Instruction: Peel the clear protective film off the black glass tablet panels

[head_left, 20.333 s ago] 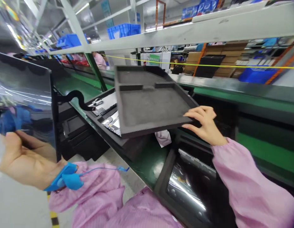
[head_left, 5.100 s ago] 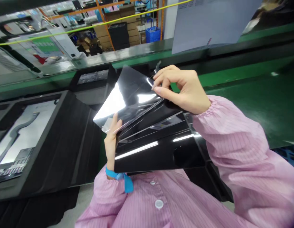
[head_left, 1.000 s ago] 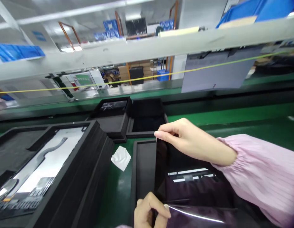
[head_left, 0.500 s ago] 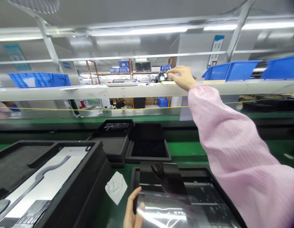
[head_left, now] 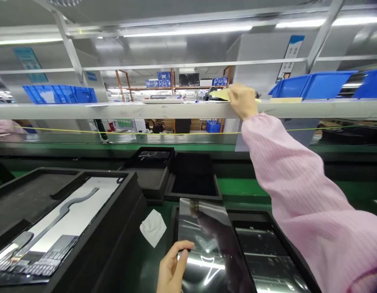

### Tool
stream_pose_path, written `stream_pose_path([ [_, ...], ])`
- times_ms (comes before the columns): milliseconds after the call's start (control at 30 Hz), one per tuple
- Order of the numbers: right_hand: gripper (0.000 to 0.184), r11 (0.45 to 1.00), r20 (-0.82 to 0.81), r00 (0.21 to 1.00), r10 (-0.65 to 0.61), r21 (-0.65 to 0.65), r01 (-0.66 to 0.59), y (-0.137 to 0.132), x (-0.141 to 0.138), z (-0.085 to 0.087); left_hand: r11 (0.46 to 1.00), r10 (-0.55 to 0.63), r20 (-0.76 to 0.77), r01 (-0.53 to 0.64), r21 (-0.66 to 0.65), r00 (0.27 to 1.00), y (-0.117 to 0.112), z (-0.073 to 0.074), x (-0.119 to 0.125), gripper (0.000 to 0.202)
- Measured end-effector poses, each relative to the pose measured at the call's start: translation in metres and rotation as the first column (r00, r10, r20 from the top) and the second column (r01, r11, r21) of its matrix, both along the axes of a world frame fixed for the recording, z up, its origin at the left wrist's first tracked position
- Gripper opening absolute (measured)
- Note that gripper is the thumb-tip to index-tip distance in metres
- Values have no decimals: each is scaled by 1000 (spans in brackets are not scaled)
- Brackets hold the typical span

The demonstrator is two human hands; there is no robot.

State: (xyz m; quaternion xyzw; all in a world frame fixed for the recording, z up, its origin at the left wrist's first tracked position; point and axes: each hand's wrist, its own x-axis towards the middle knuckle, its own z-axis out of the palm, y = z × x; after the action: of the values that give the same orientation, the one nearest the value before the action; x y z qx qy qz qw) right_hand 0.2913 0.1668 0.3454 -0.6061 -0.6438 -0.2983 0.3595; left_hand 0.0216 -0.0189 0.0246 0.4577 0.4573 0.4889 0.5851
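My left hand (head_left: pixel 173 266) is closed at the left edge of a glossy black screen panel (head_left: pixel 217 244), thumb and forefinger lying over the edge. The panel reflects the ceiling lights and overlaps a black foam tray (head_left: pixel 261 215). My right hand (head_left: pixel 243 99), in a pink sleeve, is stretched up to the white shelf (head_left: pixel 176 110). Its fingers are closed on a flat yellow strip (head_left: pixel 220 94), tilted just above the shelf. Behind the strip sits a dark round object (head_left: pixel 210 92), partly hidden. In the tray, right of the panel, lies another shiny dark screen (head_left: pixel 267 248).
Stacked black foam trays (head_left: pixel 115 228) at left hold a white-backed part with a grey ribbon cable (head_left: pixel 64 209). A crumpled white cloth (head_left: pixel 153 228) lies on the green surface. More foam trays (head_left: pixel 192 197) stand behind. Blue bins (head_left: pixel 60 94) sit on the shelf.
My right hand has closed on the yellow strip and lifted it off the shelf. The glossy panel shows more of its face beside my left hand. The view has shifted slightly.
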Motion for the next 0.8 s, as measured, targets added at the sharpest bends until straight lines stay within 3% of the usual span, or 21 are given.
stream_pose_path([
  [67,45,991,42,997,71,109,-75,-35,-14,-27,1000,5,-7,-5,-22,1000,-3,14,1,51],
  [133,38,975,120,979,164,132,-180,-81,-35,-67,1000,-9,-9,9,-20,1000,-5,25,1,49],
  [167,30,954,197,951,237,138,-267,-106,-46,-91,1000,-27,-12,27,2,1000,-5,30,0,50],
  [200,25,887,371,857,357,154,-436,-130,-56,-115,998,-47,-15,48,40,999,-5,33,-1,52],
  [267,29,781,525,680,512,46,-623,-175,-74,-162,987,-90,-11,91,135,996,-3,38,-1,57],
  [367,37,682,442,570,693,-145,-716,-221,-89,-221,974,-118,71,101,204,990,0,43,1,63],
  [433,40,647,400,546,736,-176,-742,-238,-93,-246,984,-102,149,78,160,984,1,45,5,58],
  [533,41,626,422,521,742,-158,-764,-250,-93,-253,997,-77,193,70,40,978,0,49,9,40],
  [633,41,593,318,500,805,-420,-687,-253,-91,-226,999,-51,181,51,1,982,-3,53,9,27],
  [700,35,542,160,549,820,-522,-659,-248,-88,-204,999,-31,178,29,15,983,-6,55,7,23],
  [733,32,549,95,587,804,-497,-672,-244,-87,-196,999,-28,176,25,21,984,-8,56,7,21],
  [800,23,617,44,667,744,-427,-661,-232,-86,-186,999,-37,175,32,31,984,-12,58,6,21],
])
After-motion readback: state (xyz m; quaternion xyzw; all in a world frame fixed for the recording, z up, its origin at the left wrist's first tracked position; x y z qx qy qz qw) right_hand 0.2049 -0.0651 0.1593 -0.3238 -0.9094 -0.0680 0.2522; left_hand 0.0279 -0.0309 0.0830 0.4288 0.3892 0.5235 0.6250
